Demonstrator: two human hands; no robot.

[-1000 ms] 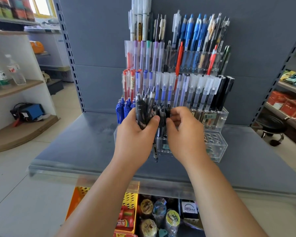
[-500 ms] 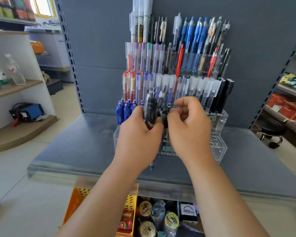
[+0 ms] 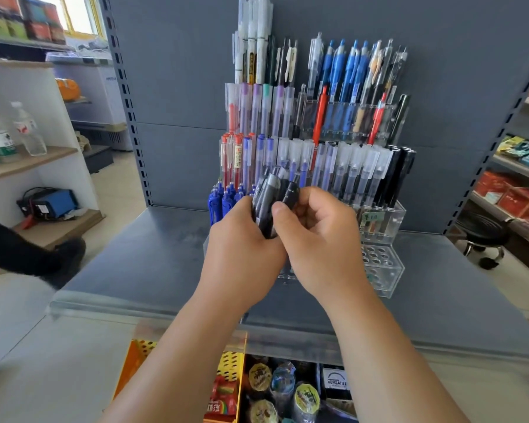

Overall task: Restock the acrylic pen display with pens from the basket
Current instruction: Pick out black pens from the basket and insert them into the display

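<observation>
Head view, centre frame: left hand [image 3: 242, 251] grips a bundle of dark pens [image 3: 268, 206], near upright, tops tilted right; right hand [image 3: 321, 239] pinches one black pen [image 3: 290, 193] at the bundle's right edge. The display [image 3: 385, 271] has empty holes lower right, nearest the right hand.

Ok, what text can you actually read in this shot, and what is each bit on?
"VERSATILE": white label on the black box below the shelf.
"¥10", handwritten, likely: green price tag on the acrylic pen display.
Too small or blurred: print on the red pens, white pens, water bottles, snack packet.
</observation>
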